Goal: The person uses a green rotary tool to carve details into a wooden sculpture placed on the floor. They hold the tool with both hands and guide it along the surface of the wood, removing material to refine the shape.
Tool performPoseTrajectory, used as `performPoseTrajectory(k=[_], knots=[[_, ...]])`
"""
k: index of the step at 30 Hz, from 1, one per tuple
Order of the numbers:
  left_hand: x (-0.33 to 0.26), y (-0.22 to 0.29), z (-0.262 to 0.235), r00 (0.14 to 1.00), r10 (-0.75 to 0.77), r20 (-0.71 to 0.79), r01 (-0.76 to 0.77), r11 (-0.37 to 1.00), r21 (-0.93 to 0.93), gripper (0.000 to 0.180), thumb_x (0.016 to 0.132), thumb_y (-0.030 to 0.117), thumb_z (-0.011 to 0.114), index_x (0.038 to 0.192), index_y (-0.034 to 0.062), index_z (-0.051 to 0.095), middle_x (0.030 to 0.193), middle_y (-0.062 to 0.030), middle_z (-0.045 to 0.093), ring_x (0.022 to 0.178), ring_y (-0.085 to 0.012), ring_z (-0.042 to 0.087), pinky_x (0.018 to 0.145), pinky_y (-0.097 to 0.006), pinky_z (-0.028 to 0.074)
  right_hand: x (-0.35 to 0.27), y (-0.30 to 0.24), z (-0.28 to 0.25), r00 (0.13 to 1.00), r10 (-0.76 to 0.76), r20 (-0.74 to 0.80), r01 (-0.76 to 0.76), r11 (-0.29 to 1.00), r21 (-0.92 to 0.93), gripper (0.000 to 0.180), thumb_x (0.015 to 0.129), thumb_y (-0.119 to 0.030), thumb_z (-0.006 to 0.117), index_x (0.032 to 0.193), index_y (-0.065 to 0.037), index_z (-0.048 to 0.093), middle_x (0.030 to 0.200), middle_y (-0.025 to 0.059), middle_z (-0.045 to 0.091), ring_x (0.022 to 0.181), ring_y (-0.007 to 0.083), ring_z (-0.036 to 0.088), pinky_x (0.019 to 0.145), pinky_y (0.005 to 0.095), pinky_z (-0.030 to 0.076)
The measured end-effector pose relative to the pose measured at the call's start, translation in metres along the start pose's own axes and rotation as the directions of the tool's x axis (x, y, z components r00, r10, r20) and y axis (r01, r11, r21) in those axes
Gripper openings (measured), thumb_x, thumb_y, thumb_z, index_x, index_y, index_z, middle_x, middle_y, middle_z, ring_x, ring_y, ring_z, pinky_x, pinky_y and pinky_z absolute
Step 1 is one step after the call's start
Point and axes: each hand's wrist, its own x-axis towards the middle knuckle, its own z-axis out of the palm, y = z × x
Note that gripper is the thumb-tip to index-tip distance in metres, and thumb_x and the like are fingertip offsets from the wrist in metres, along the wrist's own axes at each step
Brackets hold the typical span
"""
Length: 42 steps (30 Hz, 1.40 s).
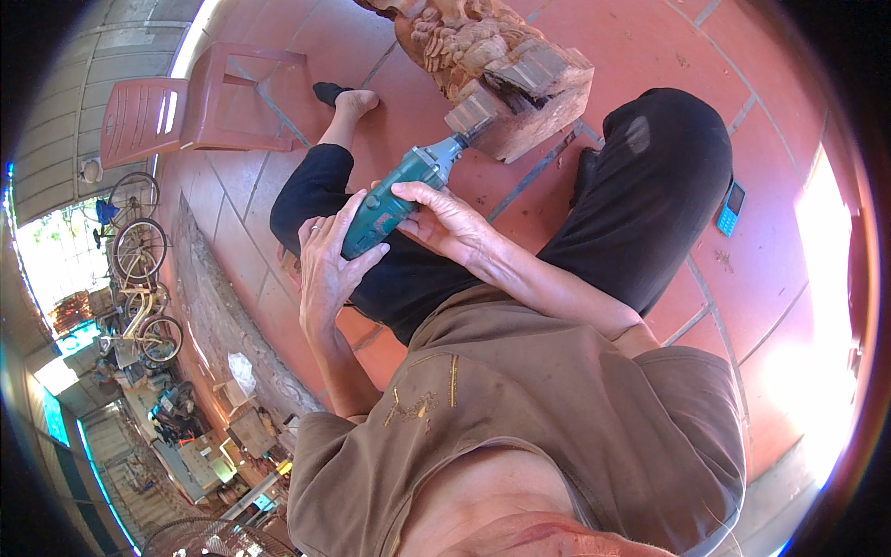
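Both my hands grip a green die grinder (397,202) with a grey metal nose, held over my lap. My left hand (327,251) wraps round its rear end, a ring on one finger. My right hand (444,221) holds the body nearer the nose, thumb on top. The tool's tip reaches the near end of a carved wooden block (520,93); whether it touches the wood I cannot tell. Relief carving covers the block's far part, and its near end is cut into rough, squared steps with a dark hollow.
Red floor tiles (650,46) lie all around. A reddish plastic chair (209,107) stands at the far left, with bicycles (141,249) beyond it. A long log (218,288) lies to my left. On the right, a blue keypad phone (731,209) rests beside my knee.
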Motion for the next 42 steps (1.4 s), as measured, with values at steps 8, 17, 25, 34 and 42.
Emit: performPoseTrajectory(k=[8, 17, 25, 34, 42], knots=[[-0.0001, 0.0014, 0.0009, 1.000, -0.005, -0.014, 0.005, 1.000, 0.000, 0.077, 0.066, 0.018, 0.085, 0.137, 0.0110, 0.055, 0.104, -0.0108, 0.069, 0.095, -0.0257, 0.063, 0.100, -0.043, 0.036, 0.0026, 0.0001, -0.0011, 1.000, -0.004, -0.013, 0.004, 1.000, -0.004, 0.036, 0.087, -0.012, 0.074, 0.119, -0.005, 0.058, 0.123, 0.0108, 0.064, 0.117, 0.0195, 0.060, 0.108, 0.0369, 0.044], [-0.0005, -0.0012, 0.0039, 0.999, -0.036, -0.007, 0.036, 0.999, -0.001, 0.079, 0.065, 0.013, 0.085, 0.138, 0.0106, 0.055, 0.105, -0.0121, 0.068, 0.091, -0.0248, 0.061, 0.100, -0.039, 0.038, 0.0019, -0.0035, 0.0021, 1.000, -0.010, -0.014, 0.009, 0.998, -0.065, 0.036, 0.087, -0.013, 0.074, 0.119, -0.006, 0.058, 0.123, 0.0105, 0.064, 0.117, 0.0192, 0.060, 0.108, 0.0380, 0.045], [0.0009, -0.0023, 0.0049, 0.999, -0.019, -0.031, 0.019, 1.000, -0.002, 0.078, 0.065, 0.015, 0.085, 0.137, 0.0110, 0.055, 0.100, -0.0124, 0.068, 0.089, -0.0268, 0.062, 0.100, -0.041, 0.038, 0.0044, -0.0036, 0.0015, 1.000, -0.014, -0.008, 0.013, 0.997, -0.079, 0.037, 0.087, -0.014, 0.074, 0.120, -0.006, 0.057, 0.123, 0.0105, 0.064, 0.116, 0.0190, 0.060, 0.108, 0.0383, 0.045], [0.0010, -0.0026, 0.0060, 0.998, -0.035, -0.044, 0.035, 0.999, -0.010, 0.077, 0.065, 0.018, 0.085, 0.136, 0.0119, 0.056, 0.098, -0.0120, 0.069, 0.089, -0.0271, 0.061, 0.100, -0.041, 0.037, 0.0079, -0.0023, 0.0003, 1.000, -0.020, -0.010, 0.019, 0.997, -0.072, 0.038, 0.087, -0.015, 0.074, 0.119, -0.006, 0.057, 0.122, 0.0102, 0.065, 0.115, 0.0192, 0.061, 0.106, 0.0383, 0.046], [-0.0030, 0.0009, 0.0051, 0.998, -0.040, -0.042, 0.040, 0.999, -0.002, 0.077, 0.067, 0.018, 0.085, 0.137, 0.0117, 0.055, 0.097, -0.0120, 0.068, 0.086, -0.0264, 0.061, 0.100, -0.041, 0.037, 0.0077, -0.0005, 0.0004, 0.999, -0.012, -0.031, 0.009, 0.997, -0.082, 0.036, 0.086, -0.015, 0.075, 0.118, -0.006, 0.059, 0.120, 0.0094, 0.066, 0.114, 0.0189, 0.062, 0.106, 0.0383, 0.046]])
